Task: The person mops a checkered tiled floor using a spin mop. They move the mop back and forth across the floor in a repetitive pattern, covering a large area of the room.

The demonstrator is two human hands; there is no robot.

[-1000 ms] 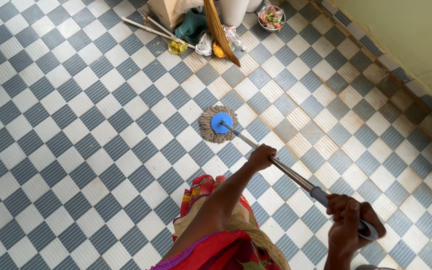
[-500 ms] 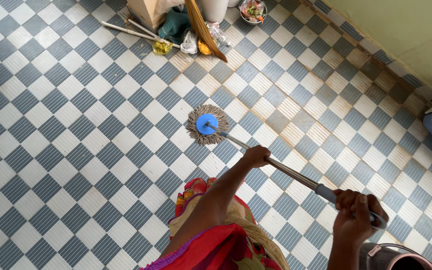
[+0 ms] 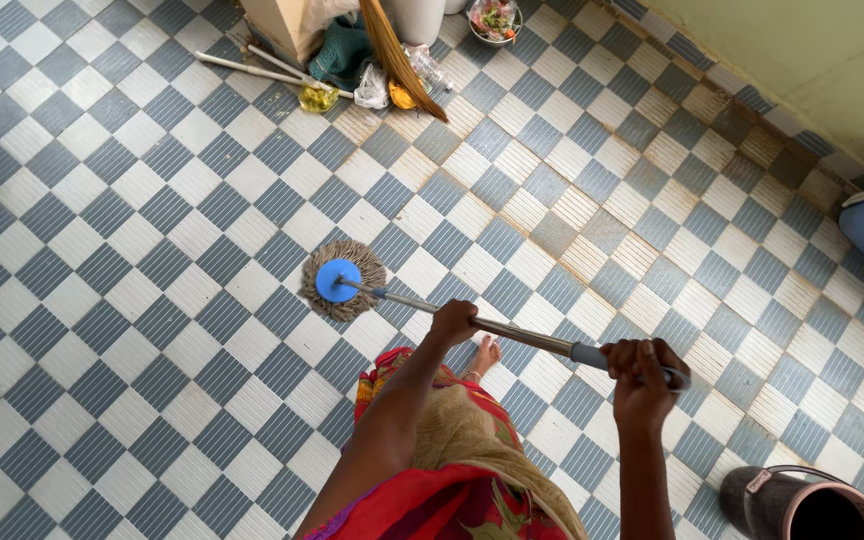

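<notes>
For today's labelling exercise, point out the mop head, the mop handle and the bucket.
mop head (image 3: 337, 281), head view, on its blue centre disc.
mop handle (image 3: 527, 338), head view, on the metal shaft between the two hands.
bucket (image 3: 752, 500), head view, on its dark outer wall.

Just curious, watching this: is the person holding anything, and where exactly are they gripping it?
Yes, a mop. The left hand grips the metal pole midway; the right hand grips the grey handle near its top end.
</notes>
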